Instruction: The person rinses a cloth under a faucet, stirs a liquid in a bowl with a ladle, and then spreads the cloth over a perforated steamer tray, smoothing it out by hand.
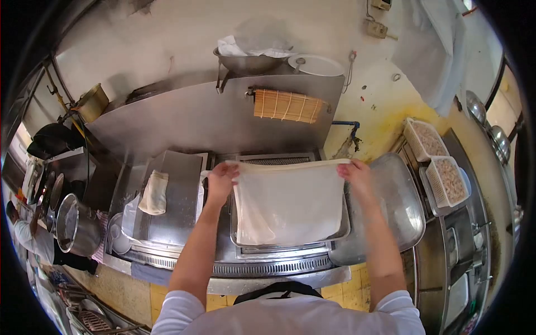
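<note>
A thin whitish cloth (290,201) is spread over a rectangular metal tray (346,223) on the steel counter. Its far edge is drawn straight between my two hands and looks folded or rolled. My left hand (223,176) pinches the far left corner, while my right hand (354,172) grips the far right corner. The cloth's near left part has wrinkles and a fold. Left of the tray, a folded off-white cloth bundle (154,192) lies on a flat metal surface (180,201). Whatever lies beneath the spread cloth is hidden.
To the right sits a large shallow metal lid or pan (391,206), with white baskets (448,181) of pale food pieces beyond. A bamboo mat (287,106) hangs behind. At left stand a big pot (78,223) and a person in white (34,237).
</note>
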The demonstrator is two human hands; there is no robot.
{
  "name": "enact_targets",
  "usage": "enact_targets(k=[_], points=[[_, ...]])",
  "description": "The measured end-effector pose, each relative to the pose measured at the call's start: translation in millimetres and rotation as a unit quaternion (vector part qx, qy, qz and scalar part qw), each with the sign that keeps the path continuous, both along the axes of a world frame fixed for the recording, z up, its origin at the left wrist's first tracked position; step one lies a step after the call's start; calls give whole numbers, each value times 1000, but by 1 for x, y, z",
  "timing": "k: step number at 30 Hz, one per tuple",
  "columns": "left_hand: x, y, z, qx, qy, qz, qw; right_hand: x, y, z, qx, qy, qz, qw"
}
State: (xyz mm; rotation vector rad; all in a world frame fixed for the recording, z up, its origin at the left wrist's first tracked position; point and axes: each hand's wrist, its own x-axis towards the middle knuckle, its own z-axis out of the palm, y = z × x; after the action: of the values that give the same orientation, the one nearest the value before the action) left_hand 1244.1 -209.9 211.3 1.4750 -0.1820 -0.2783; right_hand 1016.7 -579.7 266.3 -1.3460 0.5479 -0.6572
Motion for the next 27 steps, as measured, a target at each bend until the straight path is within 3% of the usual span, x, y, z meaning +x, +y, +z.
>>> enact_targets(k=[1,2,4,6,8,9,11,12,15,20,21,24,27], points=[[11,-17,-25,-19,-32,13,999,18,-6,-20,11,-30,-5,999],[15,-28,-36,-37,-65,27,997,36,-20,-57,-24,12,-7,1000],[3,-34,-34,140,-156,-12,978,60,-47,-124,-95,93,-11,991],[-22,-25,-49,297,-227,-100,922,29,7,-101,-274,271,141,912],[-65,-3,-72,406,-302,-221,834,-11,64,-131,-530,181,139,817],[-89,10,-81,446,-348,-270,779,-33,82,-137,-566,194,163,784],[-123,37,-112,507,-393,-213,737,-64,98,-166,-608,234,190,734],[-123,45,-119,502,-380,-223,744,-73,89,-186,-615,260,194,719],[-120,63,-128,486,-376,-240,751,-88,81,-180,-554,387,235,699],[-143,68,-126,498,-421,-237,720,-100,94,-162,-604,431,201,639],[-149,67,-124,473,-417,-205,749,-102,102,-155,-616,444,192,622],[-176,64,-103,410,-394,-121,814,-100,150,-101,-586,323,187,720],[-204,67,-81,385,-362,-81,845,-94,178,-139,-528,245,285,762]])
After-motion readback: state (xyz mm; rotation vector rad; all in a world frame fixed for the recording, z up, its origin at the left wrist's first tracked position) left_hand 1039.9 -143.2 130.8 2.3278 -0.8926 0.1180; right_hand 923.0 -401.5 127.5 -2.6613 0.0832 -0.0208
